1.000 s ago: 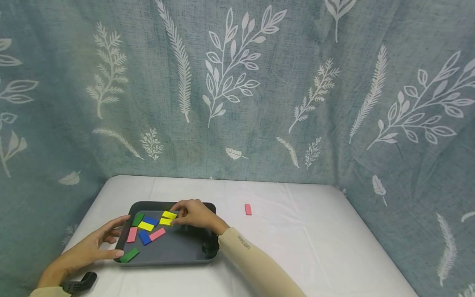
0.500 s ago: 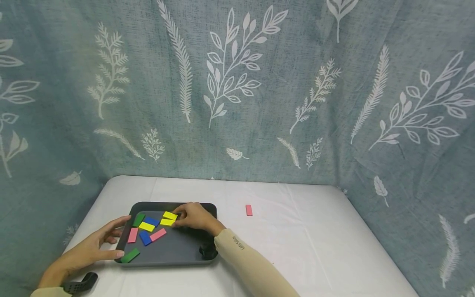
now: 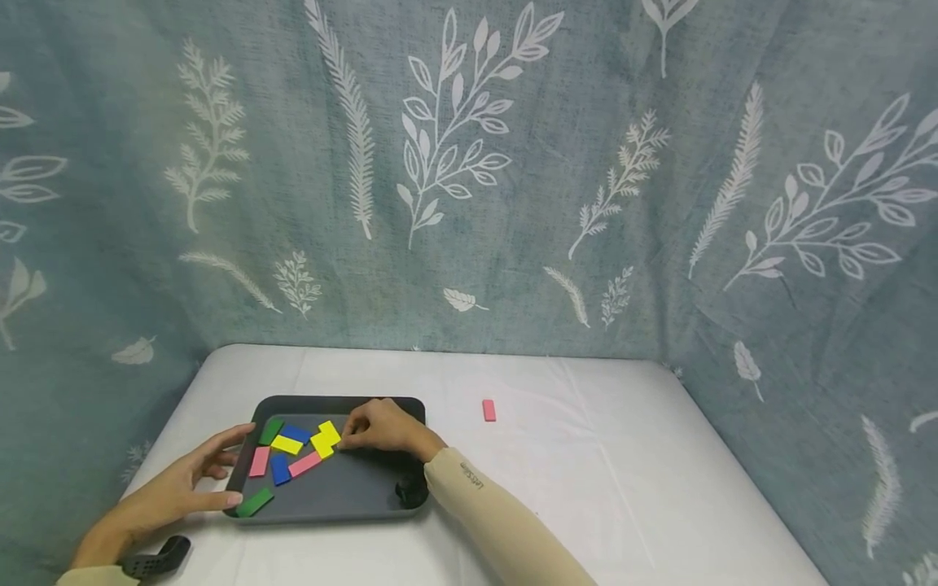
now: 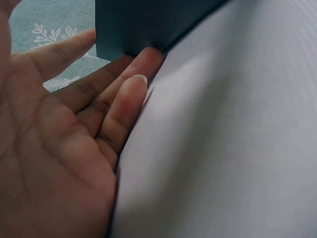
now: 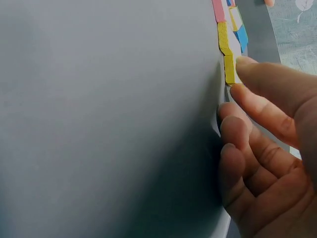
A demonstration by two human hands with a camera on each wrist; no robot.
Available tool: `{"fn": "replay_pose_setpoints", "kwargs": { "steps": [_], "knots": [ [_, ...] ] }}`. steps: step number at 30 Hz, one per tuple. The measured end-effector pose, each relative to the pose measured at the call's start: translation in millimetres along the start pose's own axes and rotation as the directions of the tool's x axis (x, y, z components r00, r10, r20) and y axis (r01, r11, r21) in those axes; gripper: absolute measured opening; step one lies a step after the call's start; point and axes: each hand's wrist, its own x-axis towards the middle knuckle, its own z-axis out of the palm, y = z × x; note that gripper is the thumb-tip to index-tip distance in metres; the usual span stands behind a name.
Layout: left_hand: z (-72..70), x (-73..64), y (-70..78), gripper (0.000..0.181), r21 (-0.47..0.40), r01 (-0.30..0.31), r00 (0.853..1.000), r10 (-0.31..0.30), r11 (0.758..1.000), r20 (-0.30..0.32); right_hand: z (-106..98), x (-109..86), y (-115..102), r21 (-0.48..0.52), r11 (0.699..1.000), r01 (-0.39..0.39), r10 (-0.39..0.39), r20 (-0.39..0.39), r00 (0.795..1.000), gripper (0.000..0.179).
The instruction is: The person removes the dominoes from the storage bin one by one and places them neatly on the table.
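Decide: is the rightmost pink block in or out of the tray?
Out. The rightmost pink block lies on the white cloth, to the right of the dark tray.

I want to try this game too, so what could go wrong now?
The right hand is right by two yellow blocks, so a little bump could shift them and the pink block beside them. The left hand touches the tray at its side; a hard push might slide everything. And one loose pink block lies outside on the table, so it might get forgotten.
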Motion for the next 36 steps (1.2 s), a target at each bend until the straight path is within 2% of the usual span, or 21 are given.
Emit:
{"fn": "replay_pose_setpoints", "kwargs": {
  "steps": [3, 6, 10, 14, 20, 25, 36],
  "knots": [
    [-0.3, -1.5, -1.9, 0.097, -0.007, -0.003, 1.0, 0.003, 1.0, 0.002, 1.1, 2.8, -0.7, 0.003, 1.0, -0.016, 0.016, 0.008, 1.0, 0.017],
    [0.4, -2.7, -4.5, 0.095, -0.018, -0.014, 1.0, 0.015, 1.0, 0.008, 3.1, 5.5, -1.4, -0.001, 0.999, -0.042, 0.042, 0.024, 0.999, 0.035],
    [2.3, -3.0, -6.6, 0.094, -0.032, -0.028, 1.0, 0.028, 0.999, 0.007, 5.3, 8.5, -1.7, -0.063, 0.997, -0.055, 0.059, 0.064, 0.996, 0.05],
    [3.8, -2.4, -5.9, 0.094, -0.021, -0.021, 1.0, 0.021, 1.0, -0.005, 5.4, 10.1, -3.1, -0.115, 0.992, -0.056, 0.066, 0.078, 0.995, 0.051],
    [4.0, -1.1, -2.9, 0.096, -0.008, 0.003, 1.0, -0.003, 1.0, -0.01, 1.7, 11.3, -6.6, -0.123, 0.992, -0.039, 0.051, 0.095, 0.994, 0.056],
    [3.9, -1.0, -0.2, 0.098, -0.008, 0.002, 1.0, -0.002, 1.0, -0.012, -1.1, 13.7, -5.0, -0.144, 0.989, -0.024, 0.041, 0.118, 0.992, 0.05],
    [2.5, -0.9, 4.2, 0.1, 0.0, 0.045, 0.999, -0.045, 0.999, -0.008, -0.8, 12.0, 1.0, -0.068, 0.996, -0.054, 0.06, 0.08, 0.995, 0.047]
  ]
}}
